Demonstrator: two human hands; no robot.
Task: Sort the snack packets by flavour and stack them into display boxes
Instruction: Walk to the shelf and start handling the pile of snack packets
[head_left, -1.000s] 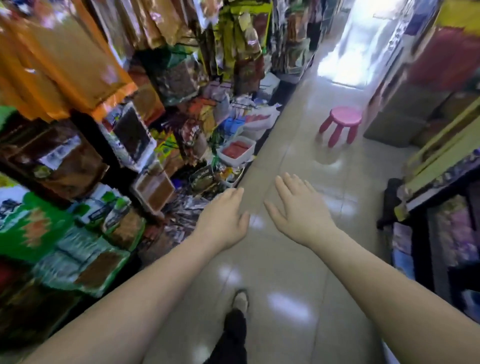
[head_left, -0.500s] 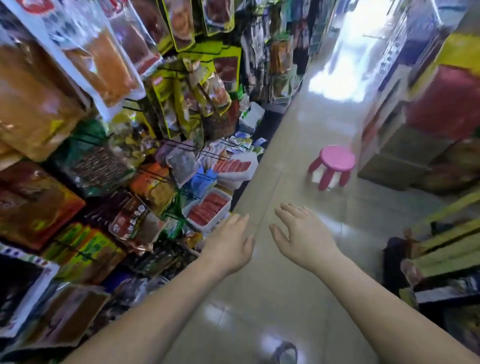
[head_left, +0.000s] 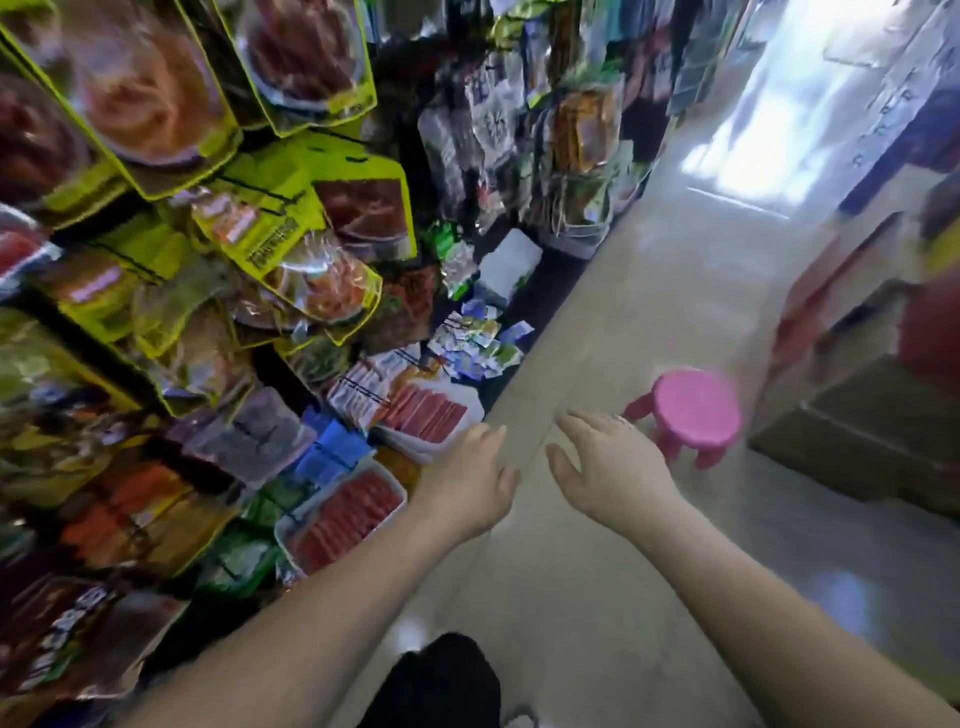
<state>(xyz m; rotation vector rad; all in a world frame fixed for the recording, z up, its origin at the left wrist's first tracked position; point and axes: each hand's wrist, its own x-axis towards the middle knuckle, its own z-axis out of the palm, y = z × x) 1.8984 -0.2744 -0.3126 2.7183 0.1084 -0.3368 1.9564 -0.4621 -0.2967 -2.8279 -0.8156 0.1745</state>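
Red packets (head_left: 353, 512) fill 2 white boxes (head_left: 279, 527) low on the left rack, and more packets hang above. The left hand (head_left: 467, 483) and right hand (head_left: 608, 467) are both empty, with fingers relaxed. They hover apart over the floor (head_left: 597, 597), the left hand beside the nearer box. A pink stool (head_left: 696, 410) stands beyond the right hand.
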